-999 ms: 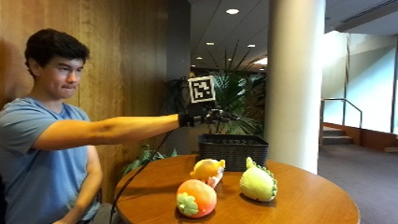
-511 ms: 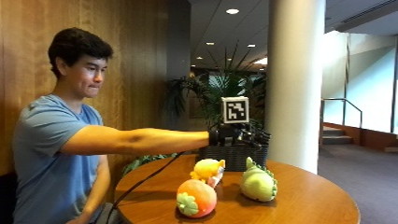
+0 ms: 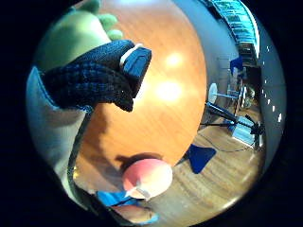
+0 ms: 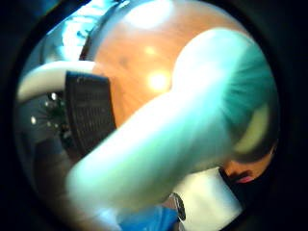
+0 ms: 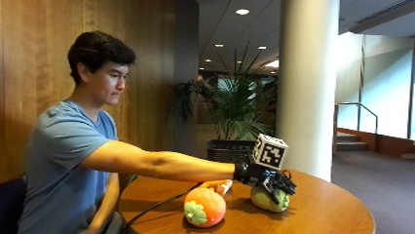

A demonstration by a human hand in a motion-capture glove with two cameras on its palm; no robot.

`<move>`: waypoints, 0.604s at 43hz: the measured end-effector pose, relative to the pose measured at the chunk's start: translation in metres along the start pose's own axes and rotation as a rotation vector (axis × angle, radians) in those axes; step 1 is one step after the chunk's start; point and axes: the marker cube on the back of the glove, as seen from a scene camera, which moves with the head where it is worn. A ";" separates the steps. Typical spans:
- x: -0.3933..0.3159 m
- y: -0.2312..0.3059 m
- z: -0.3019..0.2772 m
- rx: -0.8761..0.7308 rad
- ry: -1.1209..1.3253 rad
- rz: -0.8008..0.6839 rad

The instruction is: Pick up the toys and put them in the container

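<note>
Hands first: the gloved right one (image 5: 269,181) is curling its fingers over the green plush toy (image 5: 267,201) sitting on the tabletop (image 5: 324,214) beside the orange toy (image 5: 204,207).

No legible text, labels, brands, numbers or signs.
No readable writing appeared on the toys, the dark basket, the round wooden table or the person's shirt in any view; nothing in the lobby behind them could be read either.
</note>
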 end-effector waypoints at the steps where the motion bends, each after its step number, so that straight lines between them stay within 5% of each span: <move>1: -0.001 -0.002 0.004 -0.003 -0.019 0.007; 13: -0.008 -0.013 0.013 0.099 -0.030 0.010; 26: -0.013 0.029 -0.065 0.249 0.010 0.081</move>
